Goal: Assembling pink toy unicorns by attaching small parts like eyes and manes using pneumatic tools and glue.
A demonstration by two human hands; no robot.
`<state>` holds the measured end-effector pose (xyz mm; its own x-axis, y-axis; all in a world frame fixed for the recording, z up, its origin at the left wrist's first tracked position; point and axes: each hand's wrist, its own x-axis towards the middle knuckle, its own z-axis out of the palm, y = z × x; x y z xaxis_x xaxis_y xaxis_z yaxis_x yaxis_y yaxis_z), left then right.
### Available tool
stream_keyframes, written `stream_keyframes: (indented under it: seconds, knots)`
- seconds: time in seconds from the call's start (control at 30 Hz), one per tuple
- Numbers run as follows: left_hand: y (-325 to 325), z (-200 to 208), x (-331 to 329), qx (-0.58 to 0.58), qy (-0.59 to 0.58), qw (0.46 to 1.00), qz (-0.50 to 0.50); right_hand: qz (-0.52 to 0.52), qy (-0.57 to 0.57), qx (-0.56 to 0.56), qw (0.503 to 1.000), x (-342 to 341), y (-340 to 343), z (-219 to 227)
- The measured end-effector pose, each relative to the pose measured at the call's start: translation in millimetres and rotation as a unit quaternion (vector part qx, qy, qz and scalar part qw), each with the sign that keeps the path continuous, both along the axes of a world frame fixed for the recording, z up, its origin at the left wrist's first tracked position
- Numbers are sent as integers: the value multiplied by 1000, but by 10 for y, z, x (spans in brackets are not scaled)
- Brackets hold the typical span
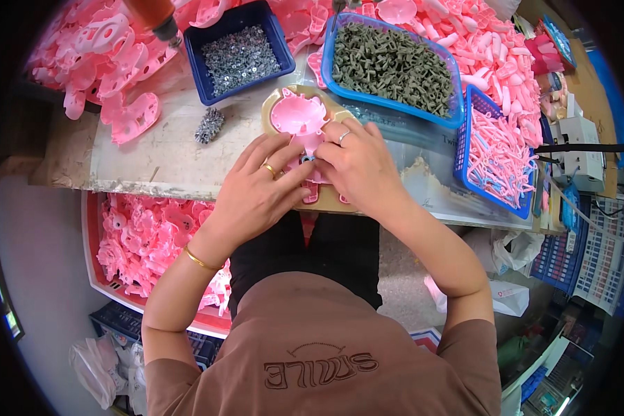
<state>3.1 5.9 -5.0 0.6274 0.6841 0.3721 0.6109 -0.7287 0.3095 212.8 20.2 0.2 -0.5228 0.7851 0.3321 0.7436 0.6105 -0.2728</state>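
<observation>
The rounded pink plastic shell [298, 114] at the middle looks smooth and glossy, resting on a matt tan holder [274, 104]. Far left, the dark blue plastic tray [195, 48] holds small shiny metal screws [239, 57]. Far right, the light blue translucent plastic tub [329, 55] holds matt grey-green plastic pieces [392, 66]. The pale worktable [166, 156] looks rough and worn, perhaps painted wood.

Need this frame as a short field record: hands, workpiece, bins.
left hand: on the pink plastic shell, fingertips at a small part
right hand: on the same shell, fingertips meeting the left
support: tan jig on the workbench
dark blue tray: small silver screws
light blue bin: grey-green parts
blue basket: thin pink pieces
red crate: pink shells, below bench
</observation>
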Motion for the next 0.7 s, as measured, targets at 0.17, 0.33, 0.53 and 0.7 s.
stream_keyframes:
  seconds: [0.17,0.33,0.53,0.7]
  knots:
    - [25,-5,-8,-6,26,1000,-15,-40,38,-12,998,119,-42,117]
    - [-6,-42,10,-13,-1,1000,-8,-67,15,-69,995,299,-128,126]
    - [-16,-83,27,-10,4,1000,0,-64,40,-21,997,307,-137,87]
    - [-5,-90,52,-10,1,1000,9,-76,40,-20,996,319,-135,65]
